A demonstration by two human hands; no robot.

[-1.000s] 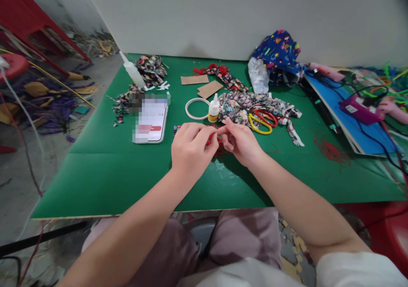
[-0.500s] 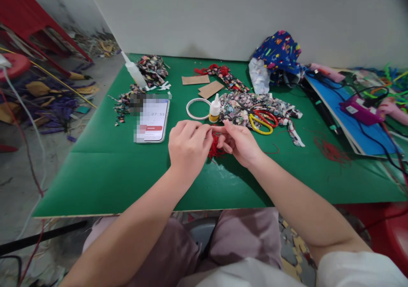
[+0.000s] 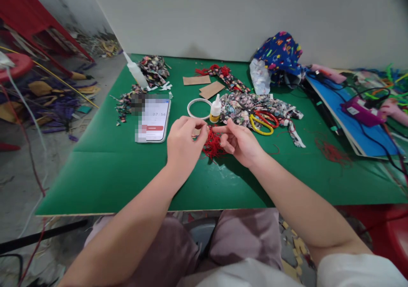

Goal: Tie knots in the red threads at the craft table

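Tangled red threads [image 3: 213,146] lie on the green table between my hands. My left hand [image 3: 186,140] is at their left with thumb and fingertips pinched; whatever sits in the pinch is too small to name. On the right, my right hand [image 3: 239,143] has its index finger stretched toward the left fingertips, the thumb raised and the other fingers curled. Just beyond the hands stand a small white glue bottle [image 3: 215,110] and a white ring [image 3: 199,108]. Scissors with red and yellow handles [image 3: 262,122] rest on floral cloth [image 3: 237,108] to the right.
A phone [image 3: 154,121] lies left on the green table [image 3: 111,176], near a taller white bottle [image 3: 136,72]. Brown card pieces [image 3: 211,90] and a blue patterned cloth [image 3: 279,55] are farther back. At right are a blue folder [image 3: 344,117], cables and a purple device [image 3: 361,110].
My left hand has shifted slightly left, and its fingertips have come away from my right hand, showing more of the red threads. My right hand has barely moved.
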